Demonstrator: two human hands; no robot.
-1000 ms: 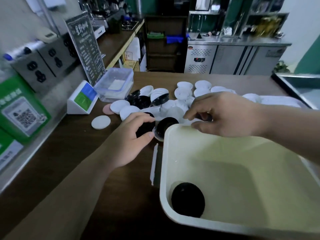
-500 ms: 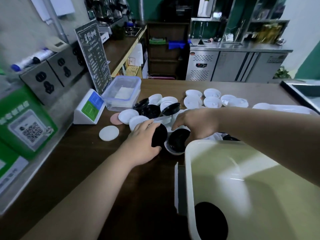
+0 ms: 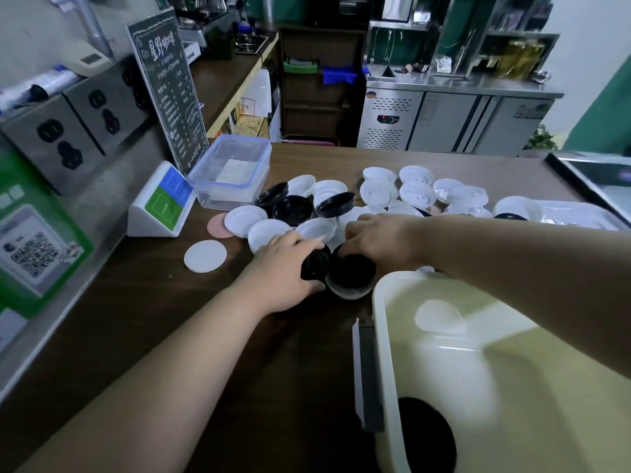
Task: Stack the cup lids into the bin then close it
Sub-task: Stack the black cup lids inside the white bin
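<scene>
Several white and black cup lids (image 3: 416,194) lie scattered across the brown counter. My left hand (image 3: 283,268) grips a black lid (image 3: 314,266) tilted on edge, just left of the cream bin (image 3: 386,302). Beside it my right hand (image 3: 382,242) rests with curled fingers on another black lid (image 3: 353,274), which sits in a white lid. Inside the bin a black lid (image 3: 426,435) lies on the floor, and a white disc (image 3: 438,315) shows through its far wall. A flat clear piece (image 3: 580,216), perhaps the bin's cover, lies at the far right.
A clear blue-rimmed box (image 3: 232,172) stands at the back left by a chalkboard menu sign (image 3: 167,90) and a small white stand (image 3: 160,203). A flat white disc (image 3: 205,256) and a pink one (image 3: 216,225) lie left of the pile. A dark tray edge (image 3: 594,172) borders the right.
My left hand has taken hold of a black lid and tipped it on edge. My right hand moved left from the bin's rim onto the neighbouring black lid.
</scene>
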